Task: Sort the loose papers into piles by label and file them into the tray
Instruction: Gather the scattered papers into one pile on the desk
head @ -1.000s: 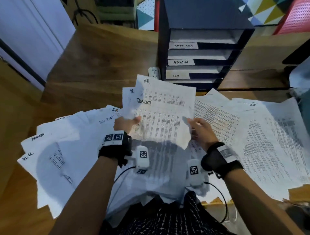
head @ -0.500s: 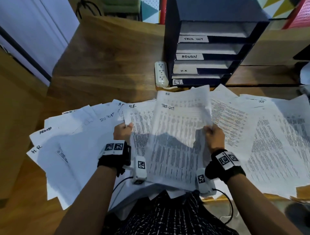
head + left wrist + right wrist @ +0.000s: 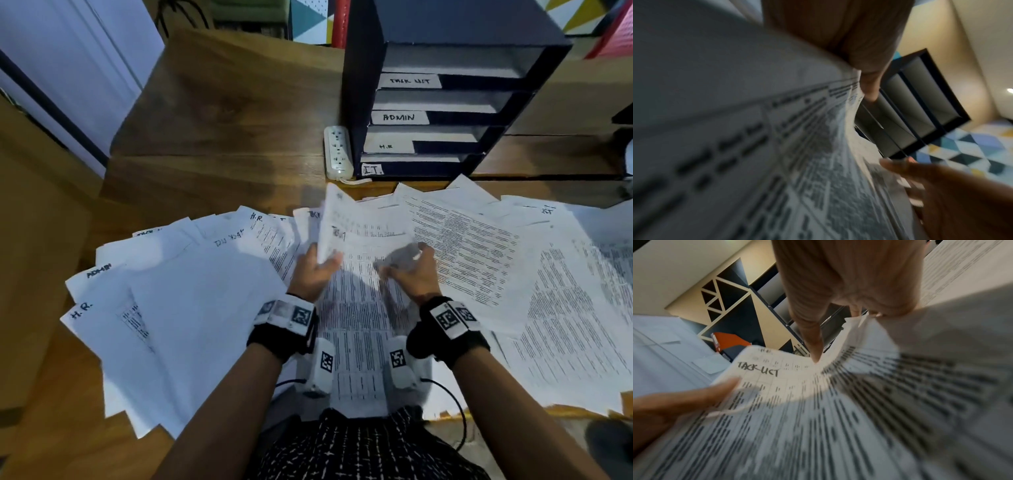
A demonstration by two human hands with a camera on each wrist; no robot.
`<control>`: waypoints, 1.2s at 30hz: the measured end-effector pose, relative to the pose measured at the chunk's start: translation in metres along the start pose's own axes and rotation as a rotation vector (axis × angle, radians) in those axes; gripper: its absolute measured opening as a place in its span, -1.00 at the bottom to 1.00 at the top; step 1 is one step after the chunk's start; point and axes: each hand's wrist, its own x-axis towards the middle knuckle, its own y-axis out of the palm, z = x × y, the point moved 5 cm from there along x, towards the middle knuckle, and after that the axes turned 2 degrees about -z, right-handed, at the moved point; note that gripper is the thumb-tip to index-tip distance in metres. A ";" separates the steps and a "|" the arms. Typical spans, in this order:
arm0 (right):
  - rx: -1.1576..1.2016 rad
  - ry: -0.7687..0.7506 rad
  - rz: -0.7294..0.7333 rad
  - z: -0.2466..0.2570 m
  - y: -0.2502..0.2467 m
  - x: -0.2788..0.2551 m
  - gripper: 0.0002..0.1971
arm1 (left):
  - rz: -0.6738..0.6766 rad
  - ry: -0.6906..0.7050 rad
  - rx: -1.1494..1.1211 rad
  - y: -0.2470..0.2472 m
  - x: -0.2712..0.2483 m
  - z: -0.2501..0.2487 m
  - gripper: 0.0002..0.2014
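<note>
A printed sheet [image 3: 359,240] marked "TACK UCT" [image 3: 758,369] lies tilted over the middle of the paper spread. My left hand [image 3: 322,267] pinches its left edge, thumb on top. My right hand [image 3: 407,263] hovers over the sheet's right part with fingers spread, and its index fingertip [image 3: 816,359] touches the paper. The dark blue tray unit [image 3: 363,68] stands behind on the desk, with slots labelled TACK LIST, ADMIN, H.R and I.T. Motion blur hides the finer finger contact.
Loose papers labelled ADMIN and H.R fan out on the left [image 3: 191,308]. More printed sheets cover the right [image 3: 548,291]. A white power strip [image 3: 338,152] lies beside the tray's left wall. The wooden desk [image 3: 222,120] stretches to the far left.
The sheet, held up by both hands before, has come down toward the pile. My right hand has let go of its right edge and spread its fingers over it.
</note>
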 end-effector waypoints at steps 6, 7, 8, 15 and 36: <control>0.072 -0.023 -0.005 -0.010 -0.016 0.016 -0.49 | 0.057 0.233 0.162 0.017 -0.024 -0.038 -0.59; 0.074 -0.021 -0.012 -0.012 -0.020 0.016 -0.49 | 0.049 0.219 0.136 0.013 -0.026 -0.043 -0.60; 0.106 0.020 -0.017 -0.010 -0.026 0.011 -0.44 | 0.026 0.194 0.084 0.007 -0.026 -0.046 -0.60; 0.545 -0.111 0.226 0.059 -0.042 -0.033 -0.72 | -0.252 0.158 -0.350 -0.055 -0.023 -0.072 -0.33; 0.457 -0.394 -0.115 0.110 -0.053 -0.080 -0.82 | -0.141 0.318 -0.342 -0.079 -0.027 -0.072 -0.70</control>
